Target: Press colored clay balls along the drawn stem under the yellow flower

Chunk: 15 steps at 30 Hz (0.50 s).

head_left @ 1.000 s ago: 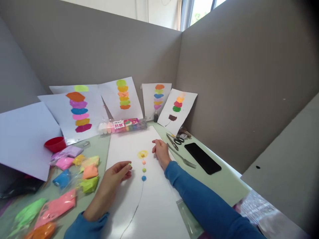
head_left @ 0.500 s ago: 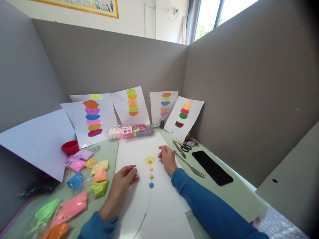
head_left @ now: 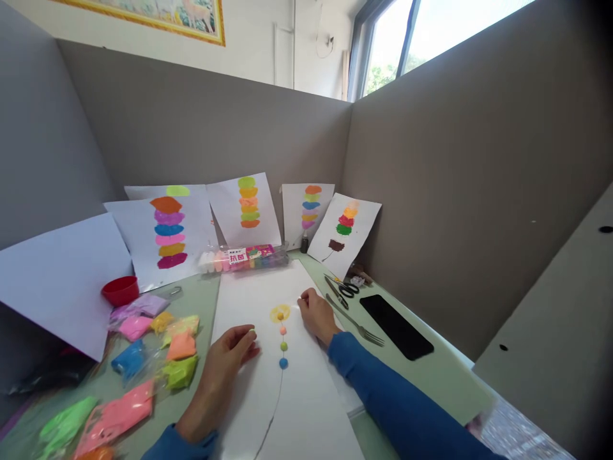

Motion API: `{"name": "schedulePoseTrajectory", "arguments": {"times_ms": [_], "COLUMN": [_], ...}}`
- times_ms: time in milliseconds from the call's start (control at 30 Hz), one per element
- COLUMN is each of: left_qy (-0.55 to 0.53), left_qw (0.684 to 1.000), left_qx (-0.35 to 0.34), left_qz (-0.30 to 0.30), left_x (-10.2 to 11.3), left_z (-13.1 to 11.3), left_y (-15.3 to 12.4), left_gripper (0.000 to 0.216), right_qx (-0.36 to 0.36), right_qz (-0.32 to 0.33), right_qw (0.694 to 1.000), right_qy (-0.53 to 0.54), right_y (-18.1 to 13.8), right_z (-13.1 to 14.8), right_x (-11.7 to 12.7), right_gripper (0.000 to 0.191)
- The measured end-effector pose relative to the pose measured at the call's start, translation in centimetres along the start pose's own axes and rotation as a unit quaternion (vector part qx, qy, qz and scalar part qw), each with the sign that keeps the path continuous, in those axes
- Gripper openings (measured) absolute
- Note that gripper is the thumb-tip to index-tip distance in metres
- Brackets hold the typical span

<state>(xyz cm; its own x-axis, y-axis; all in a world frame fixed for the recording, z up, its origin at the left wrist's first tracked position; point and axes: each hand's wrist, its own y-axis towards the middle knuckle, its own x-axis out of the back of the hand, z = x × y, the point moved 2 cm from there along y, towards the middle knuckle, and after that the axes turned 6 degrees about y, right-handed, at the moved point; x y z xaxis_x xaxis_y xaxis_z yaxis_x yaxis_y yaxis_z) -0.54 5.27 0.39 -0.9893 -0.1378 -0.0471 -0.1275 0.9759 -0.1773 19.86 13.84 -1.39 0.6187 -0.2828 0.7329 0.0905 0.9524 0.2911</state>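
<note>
A white sheet of paper [head_left: 258, 390] lies on the pale green table in front of me. On it a pencilled line runs up to a row of small clay balls: blue [head_left: 283, 363], green [head_left: 283, 345], orange [head_left: 283, 330], and a flattened yellow disc [head_left: 280, 313] at the top. My left hand [head_left: 230, 358] rests on the sheet left of the balls, fingers pinched on a tiny light-green clay bit [head_left: 251, 331]. My right hand [head_left: 316, 313] sits curled on the paper just right of the yellow disc, fingertips close to it.
Bags of coloured clay [head_left: 143, 358] lie at the left beside a red cup [head_left: 119, 291]. A clear tube of clay [head_left: 244, 259] lies behind the sheet. Scissors [head_left: 342, 289], a fork [head_left: 357, 322] and a black phone [head_left: 396, 326] are at the right. Finished sheets [head_left: 167, 223] lean on grey partitions.
The view has tilted upward and shifted. My right hand has edged closer to the yellow disc. My left hand keeps its pinch in the same place.
</note>
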Motion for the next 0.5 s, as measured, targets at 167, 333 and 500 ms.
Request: {"name": "schedulePoseTrajectory", "arguments": {"times_ms": [167, 333, 500], "left_qy": [-0.016, -0.013, 0.01], "left_qw": [1.0, 0.999, 0.999], "left_qx": [-0.007, -0.029, -0.038], "left_qz": [-0.004, 0.006, 0.009], "left_x": [-0.2, -0.3, -0.1], "left_z": [-0.1, 0.0, -0.3], "left_y": [0.7, 2.1, 2.2], "left_gripper": [0.039, 0.032, 0.032], "right_qx": [-0.018, -0.022, 0.003], "right_qz": [0.005, -0.003, -0.006], "right_qw": [1.0, 1.0, 1.0], "right_qy": [0.012, 0.021, 0.025], "right_y": [1.1, 2.5, 3.0], "right_z": [-0.2, -0.5, -0.7], "right_x": [-0.2, -0.5, -1.3], "right_gripper": [0.013, 0.012, 0.013]}}
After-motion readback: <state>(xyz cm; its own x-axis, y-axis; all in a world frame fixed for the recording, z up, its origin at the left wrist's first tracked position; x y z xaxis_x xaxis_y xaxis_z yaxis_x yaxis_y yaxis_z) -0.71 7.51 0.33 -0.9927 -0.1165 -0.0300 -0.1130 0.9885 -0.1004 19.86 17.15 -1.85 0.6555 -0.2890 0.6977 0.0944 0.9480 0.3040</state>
